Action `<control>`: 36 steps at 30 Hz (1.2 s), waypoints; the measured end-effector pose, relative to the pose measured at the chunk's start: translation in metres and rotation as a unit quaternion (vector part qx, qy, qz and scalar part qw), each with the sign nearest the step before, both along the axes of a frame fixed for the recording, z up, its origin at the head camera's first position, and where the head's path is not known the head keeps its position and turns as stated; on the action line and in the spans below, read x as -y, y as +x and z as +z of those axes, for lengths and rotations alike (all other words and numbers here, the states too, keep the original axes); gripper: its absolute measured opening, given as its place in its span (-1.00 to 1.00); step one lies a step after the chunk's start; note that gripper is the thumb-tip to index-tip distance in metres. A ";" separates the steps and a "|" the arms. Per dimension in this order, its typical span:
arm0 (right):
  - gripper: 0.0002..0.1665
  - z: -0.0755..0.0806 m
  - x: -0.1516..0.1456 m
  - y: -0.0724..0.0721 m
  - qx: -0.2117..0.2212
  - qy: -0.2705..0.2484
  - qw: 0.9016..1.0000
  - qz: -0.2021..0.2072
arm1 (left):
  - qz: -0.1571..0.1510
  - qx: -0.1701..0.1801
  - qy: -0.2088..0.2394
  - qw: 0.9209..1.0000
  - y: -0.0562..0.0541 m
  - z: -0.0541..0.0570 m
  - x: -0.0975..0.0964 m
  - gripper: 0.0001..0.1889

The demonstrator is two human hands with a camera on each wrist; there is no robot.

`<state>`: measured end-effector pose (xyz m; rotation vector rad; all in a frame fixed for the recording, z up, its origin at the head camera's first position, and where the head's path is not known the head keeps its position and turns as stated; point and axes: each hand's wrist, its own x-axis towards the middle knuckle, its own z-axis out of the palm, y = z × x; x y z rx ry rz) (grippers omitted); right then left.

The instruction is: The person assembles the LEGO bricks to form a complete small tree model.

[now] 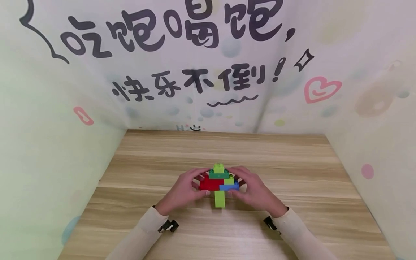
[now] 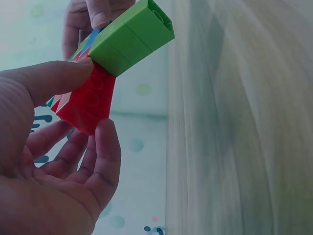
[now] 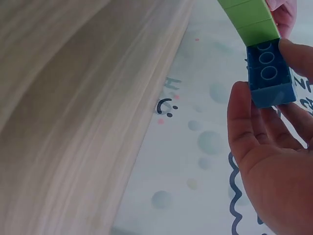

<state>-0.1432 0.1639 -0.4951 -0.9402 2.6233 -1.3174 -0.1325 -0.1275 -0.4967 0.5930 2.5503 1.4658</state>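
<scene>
Between both hands is a toy building-brick model. A light green column point(image 1: 219, 199) forms its foot, with a red brick point(image 1: 211, 183) and a blue brick point(image 1: 229, 187) side by side above. Higher up sit a dark green brick point(image 1: 219, 175) and a light green brick point(image 1: 219, 168) on top. My left hand point(image 1: 186, 188) grips the red end, thumb in front and fingers behind. My right hand point(image 1: 255, 188) grips the blue end likewise. In the left wrist view the column's hollow underside shows; the right wrist view shows the blue brick's open underside point(image 3: 268, 68).
A wood-grain table point(image 1: 214, 238) lies beneath the hands. Behind it stands a pale printed back wall point(image 1: 162, 115) with dark lettering, and pale side walls point(image 1: 39, 162) enclose left and right. Dark clips point(image 1: 168, 226) sit at the sleeve cuffs.
</scene>
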 end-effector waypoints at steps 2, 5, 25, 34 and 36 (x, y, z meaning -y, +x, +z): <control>-0.14 0.002 0.000 -0.003 0.009 0.000 1.000 -0.006 | 0.001 -0.002 0.007 1.000 -0.004 0.000 -0.001 -0.24; -0.14 0.002 -0.001 -0.009 0.020 0.001 1.000 -0.014 | 0.007 -0.008 0.012 1.000 -0.009 -0.001 -0.005 -0.27; -0.20 -0.004 -0.004 -0.056 0.042 0.018 0.999 -0.026 | 0.020 0.048 0.010 0.999 -0.053 -0.007 -0.006 -0.32; -0.20 -0.019 -0.004 -0.078 0.088 0.017 0.995 -0.034 | 0.031 0.071 -0.005 0.997 -0.074 -0.018 -0.004 -0.33; -0.19 -0.022 -0.004 -0.083 0.101 0.025 0.994 -0.036 | 0.032 0.073 -0.014 0.997 -0.079 -0.021 -0.003 -0.34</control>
